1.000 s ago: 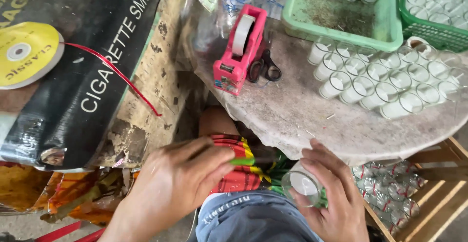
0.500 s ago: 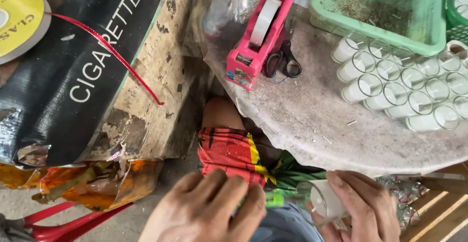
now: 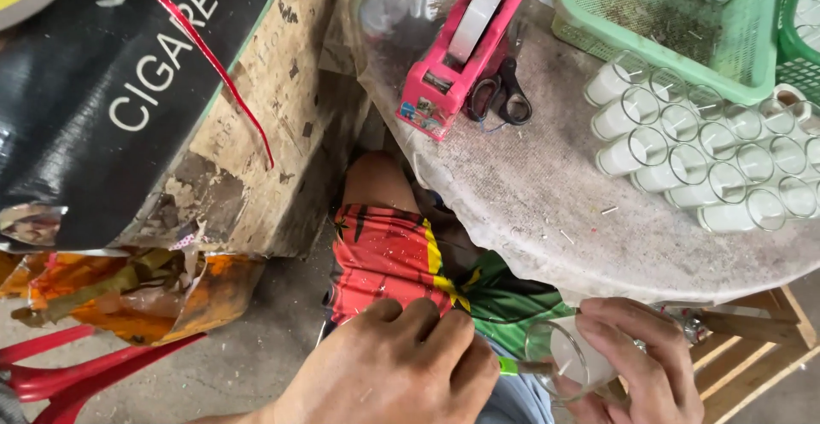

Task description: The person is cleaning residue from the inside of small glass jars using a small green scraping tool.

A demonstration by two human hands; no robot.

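Observation:
My right hand (image 3: pixel 636 360) holds a small clear glass cup with white wax inside (image 3: pixel 571 359), low in front of my lap, just under the edge of the round table (image 3: pixel 547 210). My left hand (image 3: pixel 393 373) is closed, knuckles up, right beside the cup; a thin green stick (image 3: pixel 511 366) pokes out from its fingers towards the cup's mouth. Both hands hover over my red, yellow and green patterned shorts (image 3: pixel 384 257).
On the table lie several rows of white-filled glass cups (image 3: pixel 700 155), a pink tape dispenser (image 3: pixel 461 44), black scissors (image 3: pixel 500 95) and a light green basket (image 3: pixel 675 23). A black printed sheet (image 3: pixel 128 91) covers a worn board at left; red plastic chair legs (image 3: pixel 77 368) sit bottom left.
The view has tilted down and closer. My hands have drawn together, the left one closing and moving right up against the cup in my right hand.

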